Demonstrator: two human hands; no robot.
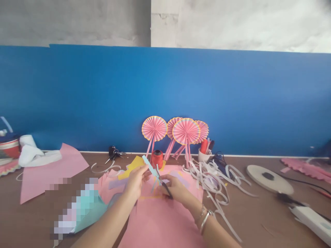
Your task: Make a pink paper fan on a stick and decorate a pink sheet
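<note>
My left hand holds up a light blue paper strip between thumb and fingers. My right hand grips scissors with dark handles, and their blades meet the strip near its lower end. Whether the blades are cutting through it I cannot tell. Below both hands lies a large pink paper sheet, with small purple and blue pieces on it. Yellow paper sits just beyond my left hand. A red thread spool stands behind the strip.
Several pink pleated paper fans lean against the blue partition. A tangle of white ribbon lies right of my right hand. Farther right are a white ribbon roll and a white power strip. Pink paper lies at left.
</note>
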